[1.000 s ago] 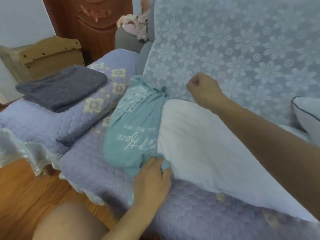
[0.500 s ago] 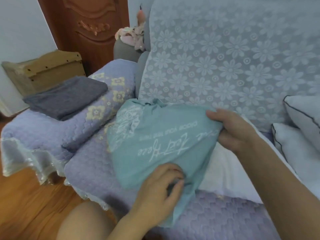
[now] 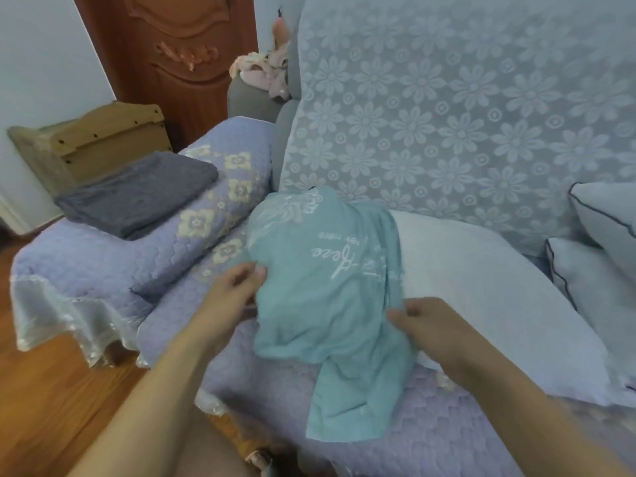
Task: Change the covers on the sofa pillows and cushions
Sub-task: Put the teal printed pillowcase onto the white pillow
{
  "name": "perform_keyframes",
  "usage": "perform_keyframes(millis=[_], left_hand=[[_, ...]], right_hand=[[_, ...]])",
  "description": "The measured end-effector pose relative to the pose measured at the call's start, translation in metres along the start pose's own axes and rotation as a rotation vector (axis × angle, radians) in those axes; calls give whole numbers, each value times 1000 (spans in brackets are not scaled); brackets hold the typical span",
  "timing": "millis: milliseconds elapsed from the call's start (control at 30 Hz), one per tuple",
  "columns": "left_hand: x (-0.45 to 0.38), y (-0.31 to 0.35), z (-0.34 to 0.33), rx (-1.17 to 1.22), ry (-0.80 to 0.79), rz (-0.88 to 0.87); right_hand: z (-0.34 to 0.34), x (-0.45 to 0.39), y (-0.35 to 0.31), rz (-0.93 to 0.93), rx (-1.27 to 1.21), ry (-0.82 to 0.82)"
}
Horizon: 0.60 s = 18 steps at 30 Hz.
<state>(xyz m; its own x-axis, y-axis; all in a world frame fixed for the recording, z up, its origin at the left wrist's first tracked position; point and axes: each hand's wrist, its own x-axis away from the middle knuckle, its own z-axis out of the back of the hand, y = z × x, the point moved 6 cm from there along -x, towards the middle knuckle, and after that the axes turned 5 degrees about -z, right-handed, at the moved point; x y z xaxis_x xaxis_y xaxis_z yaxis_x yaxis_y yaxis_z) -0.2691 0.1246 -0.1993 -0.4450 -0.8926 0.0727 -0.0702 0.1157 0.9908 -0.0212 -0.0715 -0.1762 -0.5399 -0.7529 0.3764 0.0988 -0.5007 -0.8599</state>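
Teal pillow cover (image 3: pixel 323 284) now bunches over the left end of one white pillow insert (image 3: pixel 481 294) on the sofa seat, both hands shifted to its lower edges, left hand (image 3: pixel 234 290) and right hand (image 3: pixel 430 325) each pinching it, beside two white piped cushions (image 3: pixel 599 263).

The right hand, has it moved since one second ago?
Yes. The right hand came down from near the floral backrest cover to the front edge of the teal cover, toward the person.
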Motion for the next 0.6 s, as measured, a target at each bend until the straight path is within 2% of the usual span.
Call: perform_keyframes(millis=[33,67,100,133,167,200,267,400,467,533,600], left_hand=[[-10,13,0,44,-29,-39],[-18,23,2,82,-10,-57],[-27,24,8,37,45,-74],[-35,17,14,-79,105,-58],[-40,4,20,-216,145,-1],[-38,-14,21,-260,114,114],[-31,-48,15,-133,7,333],[-23,-65,7,77,-2,299],[-24,-67,15,69,123,247],[-23,-49,44,-184,311,138],[-6,-5,82,-600,457,0]], right_hand=[[21,-7,-6,70,-4,145],[50,-13,-14,105,22,359],[77,-14,-22,121,63,554],[97,-17,-25,114,96,660],[107,-23,-23,104,144,688],[104,-30,-19,76,218,653],[87,-43,-7,47,327,581],[66,-48,4,52,319,596],[64,-50,11,39,325,605],[65,-50,15,40,341,605],[66,-51,18,52,356,600]])
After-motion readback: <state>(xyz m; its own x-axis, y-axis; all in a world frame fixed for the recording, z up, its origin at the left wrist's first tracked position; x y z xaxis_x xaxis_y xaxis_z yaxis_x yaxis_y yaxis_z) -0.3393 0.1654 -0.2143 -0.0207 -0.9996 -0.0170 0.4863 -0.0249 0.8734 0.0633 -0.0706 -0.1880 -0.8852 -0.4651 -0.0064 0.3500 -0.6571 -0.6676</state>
